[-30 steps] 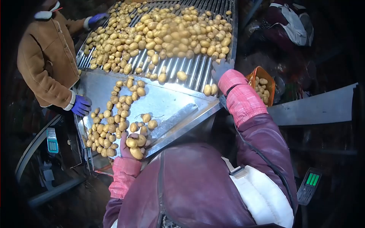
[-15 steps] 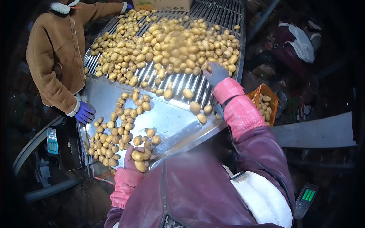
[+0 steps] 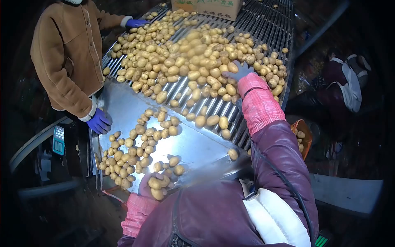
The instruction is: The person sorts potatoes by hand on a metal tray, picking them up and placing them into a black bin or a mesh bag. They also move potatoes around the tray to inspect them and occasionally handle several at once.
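Several potatoes (image 3: pixel 156 188) are in my left hand (image 3: pixel 147 186), whose fingers curl round them at the near edge of the metal sheet (image 3: pixel 197 142). My right hand (image 3: pixel 238 71), in a grey glove, reaches over the slatted rack (image 3: pixel 263 26) with its fingers spread against the heap of potatoes (image 3: pixel 181 57). Loose potatoes (image 3: pixel 200 121) lie on the slats below that hand. Another group of potatoes (image 3: pixel 135 152) rests on the left part of the sheet.
A person in a brown jacket (image 3: pixel 68 53) stands at the left, purple gloves (image 3: pixel 99 121) by the sheet and the heap. A cardboard box (image 3: pixel 218 8) sits at the rack's far end. An orange crate (image 3: pixel 306 142) of potatoes and another person (image 3: pixel 335 78) are at the right.
The view has shifted. My right hand has moved farther up the rack against the heap, its fingers now spread. The co-worker's upper glove now lies at the heap's edge. My left hand still holds potatoes.
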A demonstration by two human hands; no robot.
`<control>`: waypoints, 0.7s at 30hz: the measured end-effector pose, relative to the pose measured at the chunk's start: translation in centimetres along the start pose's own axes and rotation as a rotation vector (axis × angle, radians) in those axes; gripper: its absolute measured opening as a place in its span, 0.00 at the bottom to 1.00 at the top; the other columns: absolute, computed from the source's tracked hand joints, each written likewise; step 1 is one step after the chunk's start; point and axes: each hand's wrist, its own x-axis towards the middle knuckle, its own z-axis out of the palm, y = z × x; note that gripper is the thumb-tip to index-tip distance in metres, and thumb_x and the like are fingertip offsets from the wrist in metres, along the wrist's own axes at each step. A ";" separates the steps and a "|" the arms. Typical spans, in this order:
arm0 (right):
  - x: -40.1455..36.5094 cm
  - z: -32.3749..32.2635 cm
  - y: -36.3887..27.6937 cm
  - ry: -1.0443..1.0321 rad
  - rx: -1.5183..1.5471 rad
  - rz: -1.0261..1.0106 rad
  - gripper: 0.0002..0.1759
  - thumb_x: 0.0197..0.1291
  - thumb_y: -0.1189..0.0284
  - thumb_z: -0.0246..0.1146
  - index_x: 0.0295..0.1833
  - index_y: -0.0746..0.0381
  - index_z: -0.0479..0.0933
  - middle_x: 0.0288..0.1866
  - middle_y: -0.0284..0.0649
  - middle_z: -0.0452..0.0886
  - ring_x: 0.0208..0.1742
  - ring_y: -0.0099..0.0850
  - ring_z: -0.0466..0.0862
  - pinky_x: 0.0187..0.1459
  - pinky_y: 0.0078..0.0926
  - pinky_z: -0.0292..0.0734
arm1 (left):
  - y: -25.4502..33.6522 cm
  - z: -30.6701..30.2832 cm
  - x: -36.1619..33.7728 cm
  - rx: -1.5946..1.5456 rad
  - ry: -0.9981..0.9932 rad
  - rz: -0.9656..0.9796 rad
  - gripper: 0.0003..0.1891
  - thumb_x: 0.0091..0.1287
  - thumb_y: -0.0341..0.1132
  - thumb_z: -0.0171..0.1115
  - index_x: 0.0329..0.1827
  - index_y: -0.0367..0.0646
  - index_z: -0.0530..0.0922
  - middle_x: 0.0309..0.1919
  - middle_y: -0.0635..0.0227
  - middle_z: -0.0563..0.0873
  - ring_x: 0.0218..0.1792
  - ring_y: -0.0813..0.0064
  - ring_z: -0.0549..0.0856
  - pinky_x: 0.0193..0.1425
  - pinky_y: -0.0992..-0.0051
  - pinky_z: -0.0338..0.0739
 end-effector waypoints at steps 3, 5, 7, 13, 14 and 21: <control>-1.0 -0.6 -0.4 -0.056 0.021 -0.084 0.57 0.50 0.28 0.59 0.82 0.42 0.53 0.83 0.46 0.52 0.82 0.53 0.51 0.76 0.62 0.52 | 0.8 1.4 0.2 -0.140 0.004 -0.050 0.18 0.78 0.45 0.44 0.52 0.39 0.73 0.57 0.47 0.81 0.47 0.53 0.86 0.38 0.64 0.81; -2.1 0.4 -0.2 -0.010 0.024 -0.188 0.52 0.52 0.32 0.61 0.79 0.43 0.58 0.81 0.45 0.57 0.80 0.52 0.57 0.75 0.62 0.53 | 1.7 2.5 0.4 -0.370 -0.003 -0.137 0.18 0.78 0.46 0.44 0.52 0.39 0.73 0.55 0.47 0.81 0.45 0.53 0.86 0.37 0.64 0.80; -5.1 -1.1 -2.3 -0.112 0.005 -0.279 0.50 0.52 0.33 0.61 0.78 0.43 0.60 0.80 0.45 0.59 0.79 0.51 0.60 0.75 0.62 0.53 | 1.3 2.0 0.8 -0.136 0.018 -0.075 0.21 0.78 0.49 0.41 0.52 0.39 0.73 0.53 0.47 0.82 0.44 0.48 0.85 0.35 0.64 0.79; -9.8 3.1 -6.7 -0.050 -0.152 -0.428 0.52 0.50 0.26 0.57 0.78 0.40 0.62 0.77 0.44 0.64 0.76 0.47 0.66 0.69 0.63 0.59 | 0.9 0.9 0.3 -0.255 -0.064 -0.076 0.25 0.77 0.54 0.40 0.47 0.40 0.76 0.56 0.45 0.82 0.48 0.45 0.85 0.36 0.64 0.78; -11.2 2.9 -7.5 -0.059 -0.192 -0.430 0.51 0.51 0.27 0.57 0.78 0.40 0.62 0.76 0.45 0.64 0.75 0.48 0.67 0.68 0.63 0.60 | 0.9 1.3 0.0 -0.215 -0.013 -0.075 0.25 0.77 0.55 0.41 0.46 0.41 0.76 0.58 0.45 0.81 0.45 0.47 0.86 0.33 0.66 0.77; -18.6 5.6 -10.5 -0.059 -0.105 -0.594 0.47 0.57 0.34 0.57 0.77 0.48 0.63 0.81 0.54 0.54 0.72 0.53 0.68 0.66 0.57 0.65 | 0.0 1.6 -0.7 -0.225 0.151 -0.020 0.24 0.75 0.56 0.41 0.43 0.45 0.77 0.54 0.47 0.85 0.36 0.52 0.87 0.25 0.70 0.74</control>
